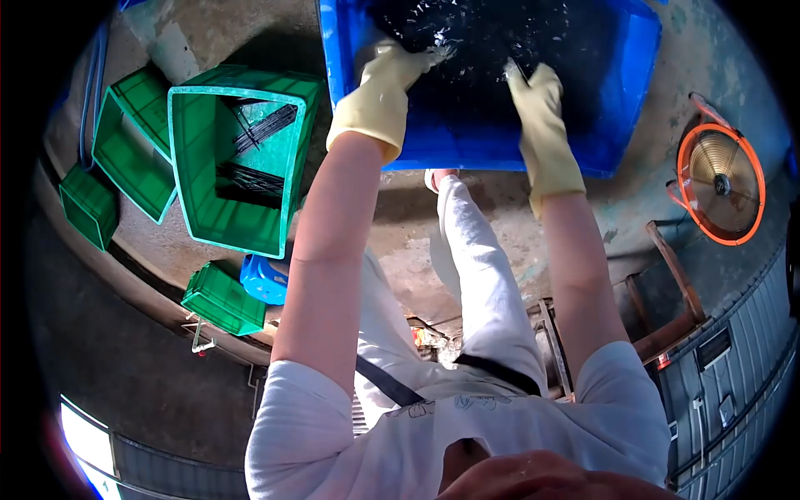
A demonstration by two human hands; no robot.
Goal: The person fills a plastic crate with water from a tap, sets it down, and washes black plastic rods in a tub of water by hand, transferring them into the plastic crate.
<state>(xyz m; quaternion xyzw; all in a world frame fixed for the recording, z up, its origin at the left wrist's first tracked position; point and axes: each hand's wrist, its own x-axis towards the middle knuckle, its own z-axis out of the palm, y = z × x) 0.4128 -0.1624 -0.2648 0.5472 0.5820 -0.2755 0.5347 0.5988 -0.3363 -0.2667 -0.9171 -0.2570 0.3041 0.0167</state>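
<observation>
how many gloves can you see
2: the left glove and the right glove, both worn, each at the dark liquid in the blue tub. Any below its surface would be hidden.

Your left glove [367, 108] and right glove [543, 137] are both pale yellow; your shirt [533, 425] is white with a thin dark print [475, 402], your trousers [487, 267] white. Your tub [479, 150] is bright blue, its water [475, 75] near black with white glints. Beside you, 1 large bin [200, 150] is green, its strips [267, 129] black. Your fan [723, 185] has an orange rim, your floor [412, 250] mottled grey-brown.
</observation>
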